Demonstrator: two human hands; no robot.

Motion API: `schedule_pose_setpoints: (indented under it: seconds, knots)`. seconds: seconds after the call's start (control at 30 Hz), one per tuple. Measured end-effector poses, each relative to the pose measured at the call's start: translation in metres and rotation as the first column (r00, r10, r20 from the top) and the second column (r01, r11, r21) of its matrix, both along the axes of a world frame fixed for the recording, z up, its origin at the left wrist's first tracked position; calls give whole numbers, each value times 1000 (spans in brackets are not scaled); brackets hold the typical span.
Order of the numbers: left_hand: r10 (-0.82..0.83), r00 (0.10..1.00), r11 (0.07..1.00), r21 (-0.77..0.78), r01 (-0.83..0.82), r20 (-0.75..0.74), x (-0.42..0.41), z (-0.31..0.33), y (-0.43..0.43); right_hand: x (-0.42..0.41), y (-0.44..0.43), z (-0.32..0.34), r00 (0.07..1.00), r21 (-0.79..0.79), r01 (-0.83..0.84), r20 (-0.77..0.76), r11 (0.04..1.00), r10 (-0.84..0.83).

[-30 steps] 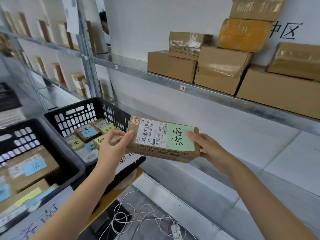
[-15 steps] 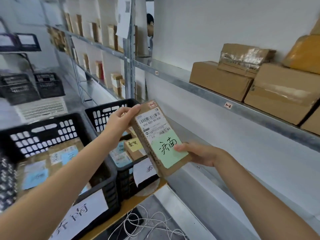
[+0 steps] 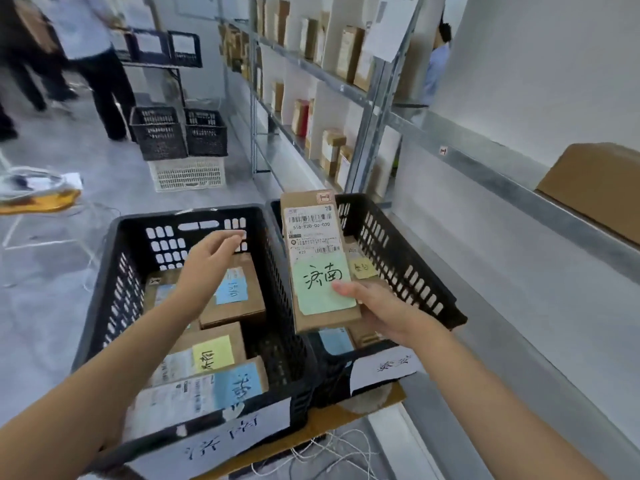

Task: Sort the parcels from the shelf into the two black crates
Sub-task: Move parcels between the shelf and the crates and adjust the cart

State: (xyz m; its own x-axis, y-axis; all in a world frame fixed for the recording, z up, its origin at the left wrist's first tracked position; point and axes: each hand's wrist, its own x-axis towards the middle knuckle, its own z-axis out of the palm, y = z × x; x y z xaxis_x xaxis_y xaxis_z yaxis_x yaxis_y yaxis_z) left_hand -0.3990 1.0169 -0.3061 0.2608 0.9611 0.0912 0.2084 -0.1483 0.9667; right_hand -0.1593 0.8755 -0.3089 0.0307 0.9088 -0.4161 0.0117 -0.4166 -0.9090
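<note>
holding the parcel (image 3: 317, 258) by its near end in the head view, the right hand (image 3: 384, 313) pinched it between thumb and fingers above the right crate (image 3: 401, 258), at the desk's (image 3: 363, 407) right edge beside the shelf (image 3: 519, 192). the left hand (image 3: 207, 268) hovered over the left crate (image 3: 187, 216), fingers loosely spread, gripping nothing. other parcels (image 3: 239, 299) lay in both crates.

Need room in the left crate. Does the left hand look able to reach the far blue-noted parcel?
Probably yes: the left hand hovers open just above the blue-noted parcel, nothing between.
</note>
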Motion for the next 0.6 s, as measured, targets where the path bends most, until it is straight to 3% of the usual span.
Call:
schedule_pose_setpoints:
  seconds: [0.23,0.6]
  knots:
    - [130,986,991,-24,-134,-107,-69,-42,22,-62,71,-14,994,-47,-68,-85,997,64]
    - [289,945,942,-128,-309,-155,-113,-80,28,-122,139,-73,981,-203,-140,-160,969,109]
